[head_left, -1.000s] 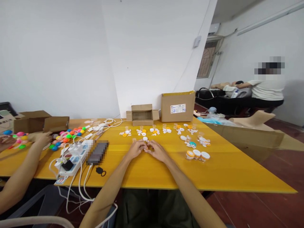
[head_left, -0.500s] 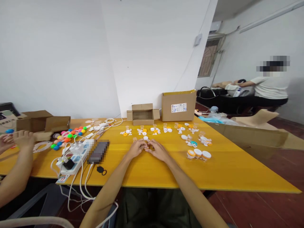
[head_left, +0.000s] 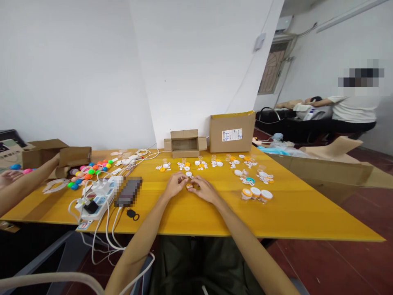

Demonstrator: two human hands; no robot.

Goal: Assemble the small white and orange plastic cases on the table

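My right hand point(head_left: 203, 189) has its fingers closed at the edge of a small, clear-looking jar with an orange ring point(head_left: 189, 186), low over the table. Just left of it, my left hand point(head_left: 176, 184) curls its fingers together; whatever is in them is too small to name. A round white lid point(head_left: 188, 174) lies just beyond my fingertips. Further back are groups of white and orange lids, small clear cups and little white pieces point(head_left: 183, 166). Three lidded jars point(head_left: 256, 194) stand together to the right.
An open small carton point(head_left: 185, 152) and a closed box point(head_left: 231, 133) stand at the back. On the left are a power strip point(head_left: 102, 199) with cables, a phone point(head_left: 129, 191) and colourful balls point(head_left: 92, 169). Another person's arm point(head_left: 33, 176) reaches into a carton there.
My hands have parted slightly, and the orange ring now shows between them. The co-worker's arm on the left has reached further into the carton. The view has shifted slightly.
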